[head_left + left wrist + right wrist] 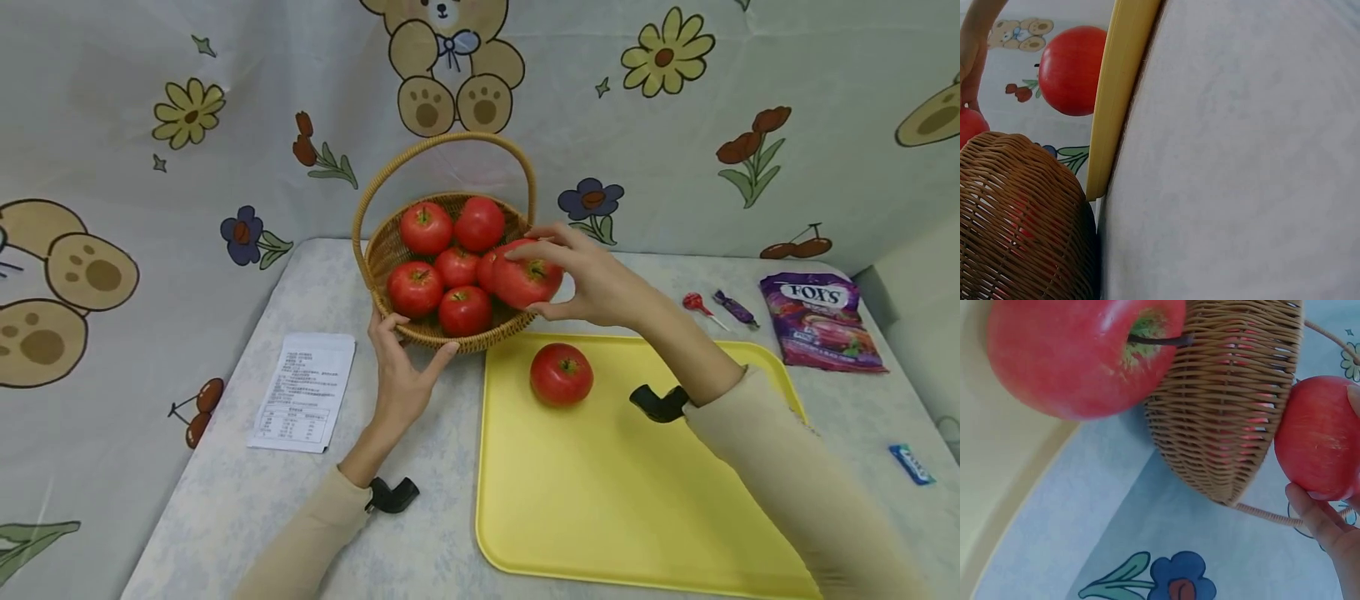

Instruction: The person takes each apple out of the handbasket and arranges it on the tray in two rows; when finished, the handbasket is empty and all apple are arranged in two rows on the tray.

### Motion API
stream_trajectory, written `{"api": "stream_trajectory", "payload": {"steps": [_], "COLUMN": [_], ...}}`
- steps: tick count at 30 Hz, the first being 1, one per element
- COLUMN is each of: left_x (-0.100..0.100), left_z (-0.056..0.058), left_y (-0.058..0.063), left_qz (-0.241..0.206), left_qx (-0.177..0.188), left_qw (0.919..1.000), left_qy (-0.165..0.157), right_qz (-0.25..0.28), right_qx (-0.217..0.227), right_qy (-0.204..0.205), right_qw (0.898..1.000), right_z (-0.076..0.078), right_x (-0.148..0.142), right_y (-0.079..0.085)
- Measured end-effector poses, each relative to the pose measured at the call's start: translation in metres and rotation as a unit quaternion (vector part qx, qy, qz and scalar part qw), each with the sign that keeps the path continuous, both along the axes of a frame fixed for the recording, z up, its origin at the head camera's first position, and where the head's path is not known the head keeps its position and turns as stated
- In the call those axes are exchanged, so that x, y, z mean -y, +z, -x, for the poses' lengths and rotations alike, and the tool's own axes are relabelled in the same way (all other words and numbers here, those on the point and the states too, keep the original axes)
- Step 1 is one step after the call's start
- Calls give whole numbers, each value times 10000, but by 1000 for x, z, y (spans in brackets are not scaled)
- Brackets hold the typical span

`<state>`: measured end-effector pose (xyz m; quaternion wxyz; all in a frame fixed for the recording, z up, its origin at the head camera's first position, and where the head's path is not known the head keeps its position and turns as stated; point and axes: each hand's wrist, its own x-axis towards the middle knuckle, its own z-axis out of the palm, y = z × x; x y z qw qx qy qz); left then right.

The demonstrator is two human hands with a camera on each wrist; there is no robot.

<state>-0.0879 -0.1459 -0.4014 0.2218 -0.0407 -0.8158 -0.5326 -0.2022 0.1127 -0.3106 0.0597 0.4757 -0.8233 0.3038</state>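
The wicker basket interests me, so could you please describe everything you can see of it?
The wicker basket looks woven from brown strands with narrow gaps and has a tall arched tan handle. Its open top faces the head camera, showing several red apples inside. It sits at the far left corner of the yellow tray. The left hand grips its near rim; the right hand holds another apple at its right side. Whether its base lies flat is hidden.

Backdrop [570, 108]: pale sheet, slightly creased, printed with bears [456, 62], flowers [667, 55] and cherries [797, 248]
Surface [442, 450]: whitish, mottled pale blue, far edge near the sheet
Light: soft, fairly even
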Motion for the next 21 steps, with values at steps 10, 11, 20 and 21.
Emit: {"api": "stream_trajectory", "payload": {"steps": [10, 11, 20, 21], "left_x": [5, 8, 11, 9], "left_z": [9, 11, 15, 13], "left_y": [-20, -25, -32, -29], "left_qz": [19, 65, -1, -29], "left_qx": [-49, -102, -142, -128], "left_qw": [10000, 9999, 9999, 9999], "left_qy": [58, 90, 40, 10], "right_qz": [-341, -375, -540, -545], "right_qx": [186, 225, 626, 647], "right_qy": [-625, -706, -1146, -1148], "right_qw": [9973, 9965, 9900, 9898], "right_z": [-27, -29, -54, -56], "right_x": [-54, -61, -109, -112], "right_y": [-8, -11, -51, -56]}}
